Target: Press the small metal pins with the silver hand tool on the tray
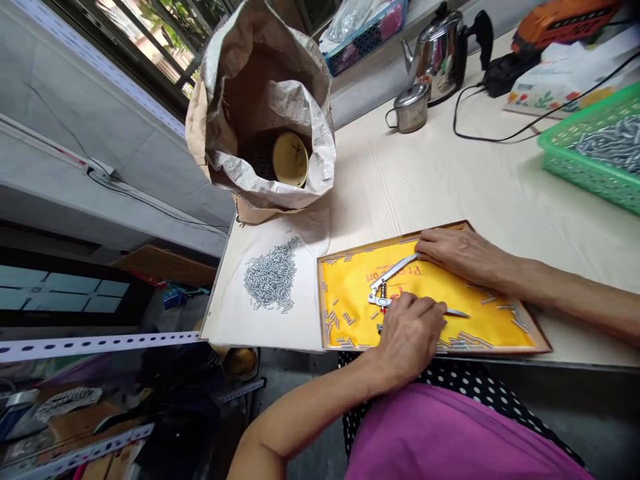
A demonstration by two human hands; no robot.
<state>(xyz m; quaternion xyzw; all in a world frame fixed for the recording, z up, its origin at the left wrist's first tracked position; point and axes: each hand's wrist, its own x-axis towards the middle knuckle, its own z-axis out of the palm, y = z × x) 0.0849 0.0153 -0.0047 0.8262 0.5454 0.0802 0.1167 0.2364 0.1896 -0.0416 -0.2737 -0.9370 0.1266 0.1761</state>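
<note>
A silver spring-loaded hand tool (393, 272) with two long handles lies spread over a shallow tray with a yellow lining (345, 283). My right hand (453, 253) is closed on the end of its upper handle. My left hand (413, 330) is curled over the lower handle, whose tip sticks out past the fingers; the undersides of those fingers are hidden. A coil spring and a small red part show at the tool's head, beside my left hand. Small metal pins (349, 319) are scattered along the tray's edges.
Left of the tray, a heap of small metal pins (270, 277) rests on white cloth. Behind it stands a big paper sack (320, 160) with a yellow cup (291, 159) inside. A lidded metal cup (411, 110), a kettle (440, 57) and a green basket (575, 163) of metal parts stand farther back.
</note>
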